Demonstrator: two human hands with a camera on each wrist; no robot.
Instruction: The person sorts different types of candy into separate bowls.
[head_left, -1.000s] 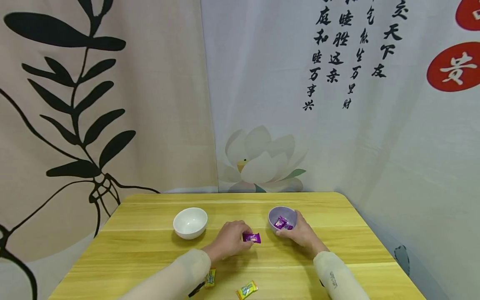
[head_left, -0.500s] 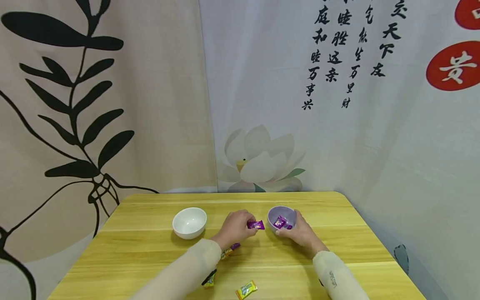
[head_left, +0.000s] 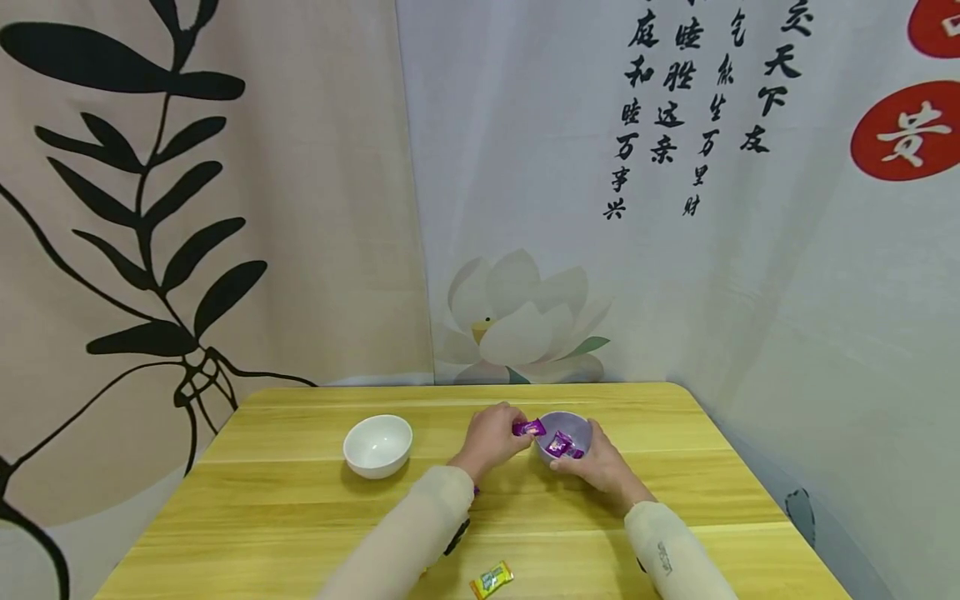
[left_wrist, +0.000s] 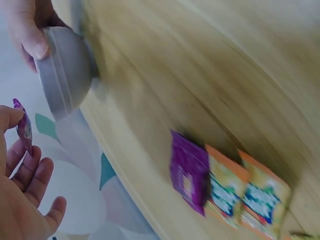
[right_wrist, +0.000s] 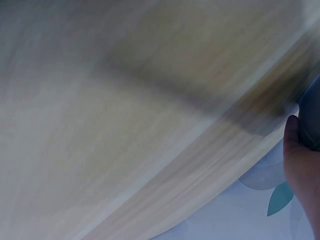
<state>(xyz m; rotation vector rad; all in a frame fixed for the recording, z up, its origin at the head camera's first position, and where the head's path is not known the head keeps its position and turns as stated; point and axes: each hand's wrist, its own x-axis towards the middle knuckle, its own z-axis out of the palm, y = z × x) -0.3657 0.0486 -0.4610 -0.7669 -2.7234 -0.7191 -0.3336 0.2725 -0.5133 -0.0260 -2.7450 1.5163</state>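
Below centre of the frame, the left hand (head_left: 493, 437) pinches a purple-wrapped candy (head_left: 530, 427), long axis nearly sideways, beside the lilac bowl's (head_left: 576, 425) left rim. The right hand (head_left: 604, 472) grips the bowl.

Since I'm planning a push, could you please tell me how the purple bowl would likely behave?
The purple bowl is probably stiff: its rim looks round though gripped by the right hand. Pushed high, it might tip, its base being narrower than its rim. The candies inside could slide.
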